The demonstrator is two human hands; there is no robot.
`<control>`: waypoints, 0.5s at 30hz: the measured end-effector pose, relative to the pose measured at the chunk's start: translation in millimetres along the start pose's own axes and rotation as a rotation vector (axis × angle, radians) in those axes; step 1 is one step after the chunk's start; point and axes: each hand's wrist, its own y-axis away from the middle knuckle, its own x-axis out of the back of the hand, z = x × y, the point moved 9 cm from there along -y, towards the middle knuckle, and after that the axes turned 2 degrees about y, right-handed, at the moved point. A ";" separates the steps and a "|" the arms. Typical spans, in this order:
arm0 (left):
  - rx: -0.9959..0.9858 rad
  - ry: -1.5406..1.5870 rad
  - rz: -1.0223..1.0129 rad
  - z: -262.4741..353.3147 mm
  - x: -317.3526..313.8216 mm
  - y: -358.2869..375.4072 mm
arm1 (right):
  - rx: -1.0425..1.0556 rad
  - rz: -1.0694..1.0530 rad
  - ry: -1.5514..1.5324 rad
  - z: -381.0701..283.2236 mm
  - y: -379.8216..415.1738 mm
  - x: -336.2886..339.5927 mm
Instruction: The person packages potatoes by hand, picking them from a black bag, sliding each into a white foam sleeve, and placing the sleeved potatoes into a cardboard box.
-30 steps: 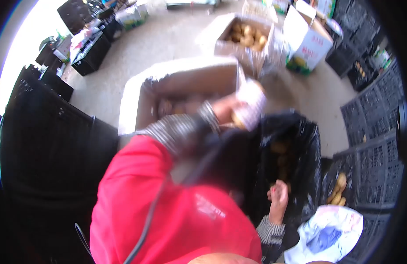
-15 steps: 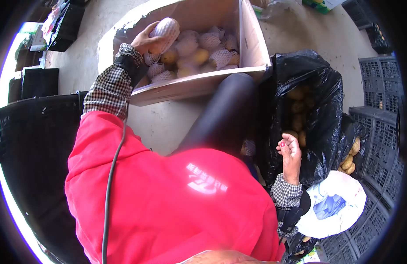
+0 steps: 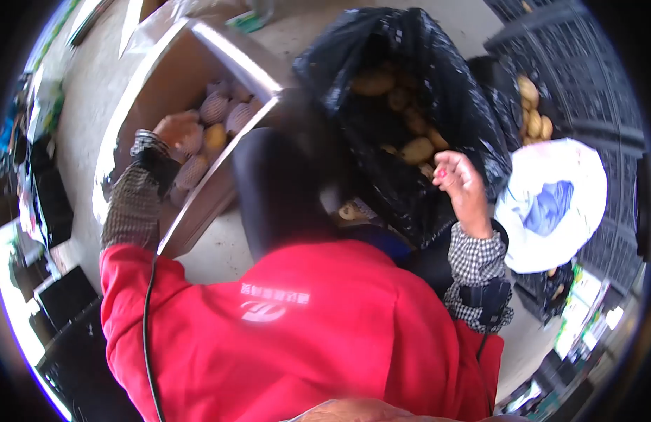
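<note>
My left hand (image 3: pixel 174 132) is down inside a cardboard box (image 3: pixel 216 193), its fingers around a fruit in a white foam net (image 3: pixel 189 139); motion blurs the fingertips. More foam-netted fruits (image 3: pixel 214 110) lie beside it, with a bare yellow fruit (image 3: pixel 215 137) among them. At the near edge of an open black plastic bag (image 3: pixel 473 105), my right hand (image 3: pixel 465 190) is raised with curled fingers. A small red spot shows at its thumb and fingertips; I cannot make out what it is. Oval yellow-brown fruits (image 3: pixel 417 150) lie inside the bag.
Right of my right arm stands a white bag (image 3: pixel 586 204) with bluish material inside. Behind it are black plastic crates (image 3: pixel 579 77) and more oval fruits (image 3: pixel 535 123). My knee (image 3: pixel 269 162) is between the box and the black bag. A cable (image 3: pixel 148 337) runs along my left sleeve.
The view has turned right. My left hand, raised with a foam-netted fruit before, is now lower inside the box. My right hand keeps its curled shape near the black bag.
</note>
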 end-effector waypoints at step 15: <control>-0.577 -0.876 -0.243 333.4 -307.1 -231.5 | -0.175 1.020 0.042 137.9 146.7 300.3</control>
